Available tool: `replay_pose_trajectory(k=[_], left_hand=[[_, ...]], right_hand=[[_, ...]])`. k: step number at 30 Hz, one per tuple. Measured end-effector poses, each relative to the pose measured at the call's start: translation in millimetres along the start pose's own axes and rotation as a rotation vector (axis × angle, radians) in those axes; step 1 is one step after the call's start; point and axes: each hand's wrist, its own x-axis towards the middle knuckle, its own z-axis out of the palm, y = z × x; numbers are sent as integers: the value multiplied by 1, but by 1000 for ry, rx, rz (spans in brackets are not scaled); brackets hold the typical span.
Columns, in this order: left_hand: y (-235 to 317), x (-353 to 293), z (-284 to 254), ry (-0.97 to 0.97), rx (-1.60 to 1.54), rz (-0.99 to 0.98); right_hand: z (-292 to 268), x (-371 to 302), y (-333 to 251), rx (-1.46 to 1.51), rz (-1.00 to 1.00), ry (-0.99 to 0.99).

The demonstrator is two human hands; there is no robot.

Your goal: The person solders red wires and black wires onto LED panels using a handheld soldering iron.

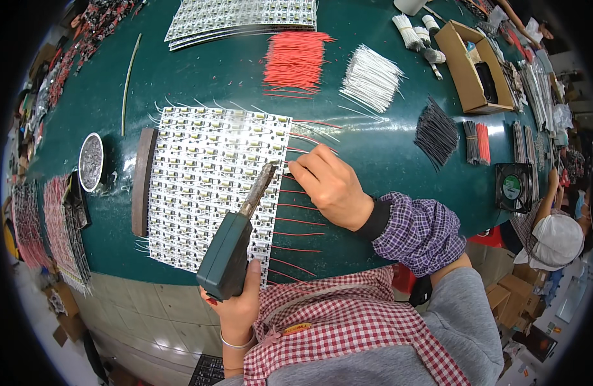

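"One wide green table (232,72) carried everything we had in hand. Where did the board panel (209,193) lie?"

"Near the table's near edge, left of its middle, with one corner almost at that edge. We judged that a bump at the corner could have skewed the whole panel under our work."

"And the green soldering tool (224,254)?"

"We slanted it over the panel's right part. Its bulk sat high and forward, so a tired wrist could have let it dip onto the neighbouring components."

"How did our fingers stand?"

"Our right hand (332,186) pinched at the panel's right edge, thumb against forefinger, the others curled in. Our left hand (241,305) wrapped the tool's handle, thumb along the side; we couldn't tell how its hidden fingers lay."

"What about the red wires (299,234)?"

"They stuck out past the panel's right edge, toward the table's right end. A sleeve (422,231) catching one might have tugged it loose."

"Then the metal tip (263,181)?"

"Just beside our right fingertips. If it was hot, which we couldn't see, one slip could have burned us, or shifted the pale sliver (286,170) we pinched, perhaps a wire end, off its spot."
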Motion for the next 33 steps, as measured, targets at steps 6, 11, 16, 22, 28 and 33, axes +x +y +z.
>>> replay_pose_trajectory(k=[6, 11, 16, 22, 28, 33], left_hand=[[-2, -3, -5, -40, 24, 29], [1, -7, -6, 3, 21, 34], [-6, -14, -12, -22, 36, 15], [-6, -19, -11, -41, 50, 6], [1, -17, -7, -31, 204, 103], [3, -14, -5, -7, 64, 26]], right_hand=[[-1, 1, 0, 14, -16, 35], [-6, -2, -11, 54, -21, 64], [-5, -6, -14, 66, -34, 40], [-4, -7, -15, 87, -3, 9], [-3, -7, -15, 72, -1, 4], [-3, -7, -16, 62, 0, 5]])
